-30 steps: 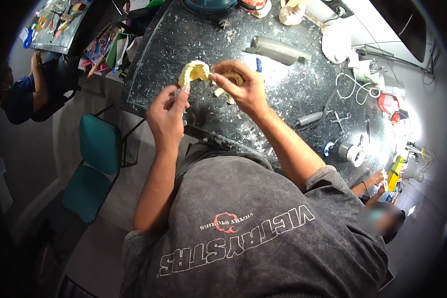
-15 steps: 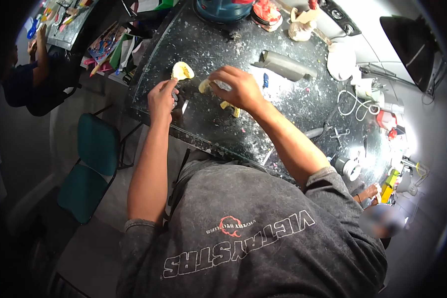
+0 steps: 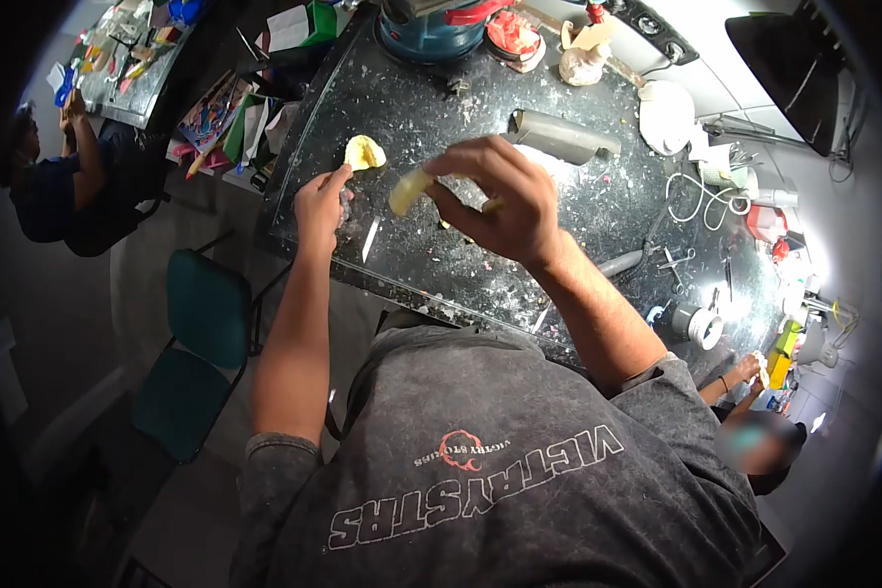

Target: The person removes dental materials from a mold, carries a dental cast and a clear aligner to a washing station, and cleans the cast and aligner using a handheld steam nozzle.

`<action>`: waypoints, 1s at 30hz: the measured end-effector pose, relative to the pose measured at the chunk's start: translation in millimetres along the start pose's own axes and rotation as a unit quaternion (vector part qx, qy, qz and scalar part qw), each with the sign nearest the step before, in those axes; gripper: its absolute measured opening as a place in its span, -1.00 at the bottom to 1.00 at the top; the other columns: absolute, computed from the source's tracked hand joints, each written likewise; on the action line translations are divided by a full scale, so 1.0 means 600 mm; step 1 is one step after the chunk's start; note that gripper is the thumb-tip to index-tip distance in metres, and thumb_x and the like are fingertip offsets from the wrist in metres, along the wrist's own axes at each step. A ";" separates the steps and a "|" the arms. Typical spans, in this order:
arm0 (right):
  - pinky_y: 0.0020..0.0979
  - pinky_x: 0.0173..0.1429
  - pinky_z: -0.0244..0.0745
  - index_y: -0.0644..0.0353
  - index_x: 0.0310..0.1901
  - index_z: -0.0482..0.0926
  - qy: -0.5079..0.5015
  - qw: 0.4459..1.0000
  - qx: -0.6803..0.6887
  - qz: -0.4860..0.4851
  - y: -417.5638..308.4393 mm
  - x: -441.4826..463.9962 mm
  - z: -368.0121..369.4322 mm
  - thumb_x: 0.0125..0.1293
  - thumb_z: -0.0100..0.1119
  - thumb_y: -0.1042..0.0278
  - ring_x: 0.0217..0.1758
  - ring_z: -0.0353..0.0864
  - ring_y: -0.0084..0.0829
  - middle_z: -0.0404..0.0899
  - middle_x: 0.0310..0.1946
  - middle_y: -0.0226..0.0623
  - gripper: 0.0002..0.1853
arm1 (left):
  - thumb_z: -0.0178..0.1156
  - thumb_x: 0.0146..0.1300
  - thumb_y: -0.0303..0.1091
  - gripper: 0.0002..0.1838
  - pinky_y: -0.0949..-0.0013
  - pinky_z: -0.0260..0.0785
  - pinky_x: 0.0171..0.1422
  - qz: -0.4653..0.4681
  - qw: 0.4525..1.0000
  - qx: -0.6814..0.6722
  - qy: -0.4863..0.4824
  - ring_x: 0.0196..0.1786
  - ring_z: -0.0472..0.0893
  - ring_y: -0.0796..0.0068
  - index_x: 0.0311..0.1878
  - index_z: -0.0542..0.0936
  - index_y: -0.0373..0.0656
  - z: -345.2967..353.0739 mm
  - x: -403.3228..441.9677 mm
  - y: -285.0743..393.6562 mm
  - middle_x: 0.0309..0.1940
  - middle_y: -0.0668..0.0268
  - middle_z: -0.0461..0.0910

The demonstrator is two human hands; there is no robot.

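Observation:
My left hand [image 3: 320,211] is closed on the left, thumb and forefinger at the lower edge of a cupped yellow plaster-like piece [image 3: 366,154]. Something grey shows by its curled fingers, too small to name. In my right hand [image 3: 505,201], raised over the bench, a pale yellow curved piece [image 3: 410,191] is pinched between thumb and fingertips; motion blurs it. Bits of yellow show below and behind this hand, mostly covered by it.
The dark, dust-spotted bench [image 3: 412,260] bears a grey half-tube [image 3: 563,137], scissors [image 3: 676,260], a white cable [image 3: 701,201] and a blue round machine [image 3: 429,39]. A green chair [image 3: 206,304] stands left. Other people sit at far left and lower right.
My right hand has lifted and shifted right with the pale piece, now covering the small blue object. My left hand keeps nearly the same pose. The whole view has shifted slightly.

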State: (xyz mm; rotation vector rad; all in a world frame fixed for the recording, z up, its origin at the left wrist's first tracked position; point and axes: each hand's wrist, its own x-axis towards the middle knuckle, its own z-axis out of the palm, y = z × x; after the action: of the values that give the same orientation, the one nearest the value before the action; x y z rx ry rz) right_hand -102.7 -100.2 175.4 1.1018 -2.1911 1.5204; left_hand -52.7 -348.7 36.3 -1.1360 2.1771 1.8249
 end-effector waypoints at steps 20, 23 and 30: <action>-0.67 -0.50 0.17 0.25 -0.13 0.65 0.053 0.702 0.478 0.525 -0.128 0.034 -0.026 0.31 0.30 0.32 -0.54 0.26 -0.74 0.50 -0.34 -0.44 -0.80 | 0.22 0.39 -0.26 -0.80 0.67 -0.02 -0.62 0.000 0.996 -0.078 0.050 -0.64 0.19 0.87 -0.06 0.69 -0.13 -0.097 -0.217 0.001 -0.56 0.56 0.40; -0.67 -0.50 0.16 0.25 -0.14 0.64 0.047 0.689 0.497 0.525 -0.147 0.034 -0.035 0.31 0.29 0.32 -0.54 0.28 -0.75 0.49 -0.35 -0.44 -0.80 | 0.21 0.41 -0.26 -0.77 0.67 -0.01 -0.63 0.055 0.996 -0.070 0.022 -0.62 0.21 0.89 -0.01 0.68 -0.14 -0.084 -0.263 0.056 -0.57 0.56 0.40; -0.64 -0.47 0.10 0.20 -0.23 0.63 0.008 0.719 0.479 0.504 -0.167 0.019 -0.040 0.32 0.28 0.25 -0.53 0.29 -0.75 0.58 -0.35 -0.42 -0.82 | 0.50 0.06 -0.55 -0.43 0.63 0.40 -0.17 0.303 0.940 -0.116 -0.101 -0.25 0.55 0.76 0.20 0.60 -0.22 -0.055 -0.342 0.216 -0.29 0.40 0.67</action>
State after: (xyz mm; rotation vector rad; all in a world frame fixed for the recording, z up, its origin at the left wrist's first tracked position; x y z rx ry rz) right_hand -45.1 -100.7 261.3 -0.2070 -1.9741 3.2980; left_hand 33.4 -277.3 254.5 -0.2643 2.3991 2.3501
